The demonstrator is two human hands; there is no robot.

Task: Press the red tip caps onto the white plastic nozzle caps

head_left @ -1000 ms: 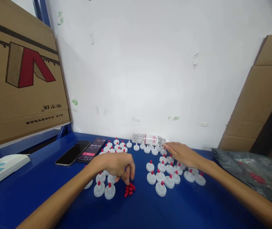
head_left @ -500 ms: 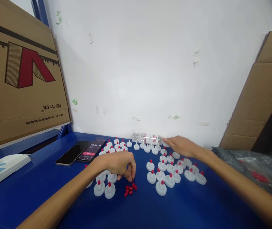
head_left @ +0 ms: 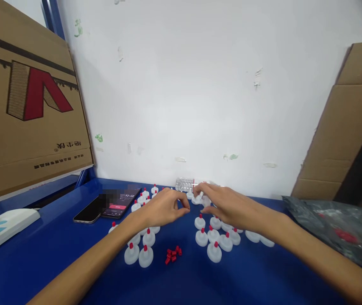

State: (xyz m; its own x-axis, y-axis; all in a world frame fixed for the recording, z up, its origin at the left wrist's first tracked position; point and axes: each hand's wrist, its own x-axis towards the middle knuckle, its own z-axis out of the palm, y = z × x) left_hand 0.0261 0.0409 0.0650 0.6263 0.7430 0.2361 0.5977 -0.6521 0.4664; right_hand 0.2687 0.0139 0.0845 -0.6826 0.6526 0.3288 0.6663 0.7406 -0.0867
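Note:
Above the blue table, my left hand (head_left: 165,206) is closed in a pinch, thumb and forefinger tips together. What they hold, if anything, is too small to make out. Facing it from the right, my right hand (head_left: 221,204) curls its thumb and fingers about a white spout cap (head_left: 205,202), partly hidden by the fingers. Below and between the hands lies a small pile of red tip caps (head_left: 173,254). White spout caps with red tips stand in a left group (head_left: 146,256) and a right group (head_left: 214,253). A few without red tips (head_left: 189,195) stand at the back.
A clear plastic bottle (head_left: 185,184) lies against the wall behind the caps. Two phones (head_left: 88,209) and a white power strip (head_left: 6,228) lie at the left. Cardboard boxes (head_left: 34,140) flank the table, and a grey plastic bag (head_left: 324,224) sits at the right.
My left hand has risen from the red pile, pinched. My right hand has come left and nearer from beside the bottle, now with a white spout cap at its fingers.

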